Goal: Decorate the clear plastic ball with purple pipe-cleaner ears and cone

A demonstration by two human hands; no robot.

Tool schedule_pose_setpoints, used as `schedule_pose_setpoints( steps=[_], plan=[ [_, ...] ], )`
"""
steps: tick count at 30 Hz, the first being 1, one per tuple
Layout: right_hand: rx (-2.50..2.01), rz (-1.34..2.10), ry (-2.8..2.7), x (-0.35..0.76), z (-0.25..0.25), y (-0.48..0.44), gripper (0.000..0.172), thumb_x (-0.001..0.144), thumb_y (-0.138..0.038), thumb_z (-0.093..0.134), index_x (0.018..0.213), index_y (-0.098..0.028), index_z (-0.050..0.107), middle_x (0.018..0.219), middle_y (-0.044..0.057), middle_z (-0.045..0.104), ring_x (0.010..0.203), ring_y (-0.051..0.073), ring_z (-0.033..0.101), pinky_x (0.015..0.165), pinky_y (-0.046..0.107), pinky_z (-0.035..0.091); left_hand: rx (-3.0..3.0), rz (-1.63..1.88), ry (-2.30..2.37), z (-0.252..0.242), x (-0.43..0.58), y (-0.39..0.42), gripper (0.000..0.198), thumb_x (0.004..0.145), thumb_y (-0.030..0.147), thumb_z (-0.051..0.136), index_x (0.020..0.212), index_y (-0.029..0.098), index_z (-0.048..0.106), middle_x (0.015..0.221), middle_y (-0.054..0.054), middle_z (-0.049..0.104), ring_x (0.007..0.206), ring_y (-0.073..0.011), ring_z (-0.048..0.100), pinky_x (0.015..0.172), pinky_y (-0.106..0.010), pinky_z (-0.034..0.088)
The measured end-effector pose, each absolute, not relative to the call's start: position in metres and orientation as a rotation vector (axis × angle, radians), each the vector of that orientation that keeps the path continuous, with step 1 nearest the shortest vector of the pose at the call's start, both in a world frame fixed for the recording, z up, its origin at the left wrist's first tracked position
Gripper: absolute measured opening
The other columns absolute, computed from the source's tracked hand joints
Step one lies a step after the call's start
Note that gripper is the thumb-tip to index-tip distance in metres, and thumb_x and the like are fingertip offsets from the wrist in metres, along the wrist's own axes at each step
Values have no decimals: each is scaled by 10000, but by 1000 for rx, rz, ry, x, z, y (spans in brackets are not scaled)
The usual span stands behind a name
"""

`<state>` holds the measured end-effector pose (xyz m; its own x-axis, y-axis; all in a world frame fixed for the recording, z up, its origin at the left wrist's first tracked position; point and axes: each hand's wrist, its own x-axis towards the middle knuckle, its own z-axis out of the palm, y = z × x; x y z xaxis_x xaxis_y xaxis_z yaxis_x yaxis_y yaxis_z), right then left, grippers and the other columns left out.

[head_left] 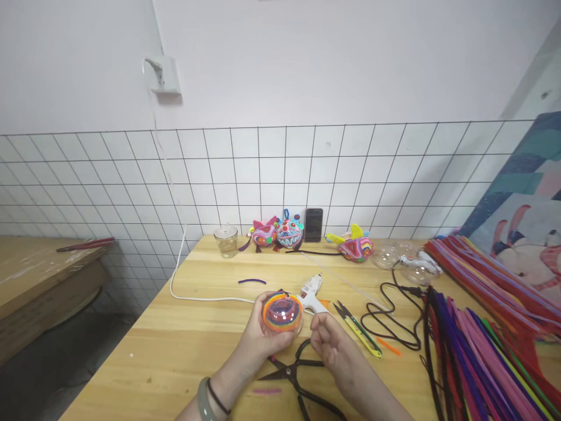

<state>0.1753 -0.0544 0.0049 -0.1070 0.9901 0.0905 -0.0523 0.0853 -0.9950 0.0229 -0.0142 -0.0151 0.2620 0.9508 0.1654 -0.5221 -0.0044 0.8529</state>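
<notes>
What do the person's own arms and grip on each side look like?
The left grip and right grip are ungloved human hands. The left wrist wears a smooth, pale grey-green bangle and, nearer the fingers, a thin dark band. No sleeve shows on either side.

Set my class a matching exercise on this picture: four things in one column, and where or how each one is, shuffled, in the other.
Things
1. striped clear ball
2. black scissors
3. phone
4. glass cup

Places and states
A. stands on end by the tiled wall, screen dark
B. lie on the table with blades spread
C. left of the colourful ornaments
D. held in the left hand

Right pairs: 1-D, 2-B, 3-A, 4-C
</notes>
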Motion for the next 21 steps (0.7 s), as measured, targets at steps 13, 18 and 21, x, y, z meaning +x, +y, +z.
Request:
schedule_pose_setpoints(
  steps=[13, 18, 21],
  plan=[
    [-1230, 812, -1770, 182, 5, -67, 474, 886, -558, 260, 621, -211, 443, 541, -27, 403, 525, 144, 391, 511, 253, 267, 962, 1166, 571, -16, 21, -16, 696, 546, 288, 812, 1134, 221, 445, 1083, -95, 606, 982, -242, 582, 870, -374, 422],
    [-1209, 899, -1767, 184, 8, -69, 500, 783, -699, 332, 704, -229, 485, 578, -8, 521, 549, 168, 470, 525, 251, 364, 982, 1106, 574, -16, 18, -17, 673, 565, 324, 802, 1140, 200, 476, 1071, -98, 620, 977, -228, 573, 872, -351, 414],
    [-1217, 953, -1756, 182, 17, -73, 491, 826, -653, 307, 665, -235, 507, 614, 7, 558, 593, 178, 505, 580, 261, 415, 1011, 1087, 585, -16, 18, -16, 670, 554, 334, 807, 1128, 195, 491, 1064, -100, 621, 977, -237, 572, 867, -351, 412]
  ],
)
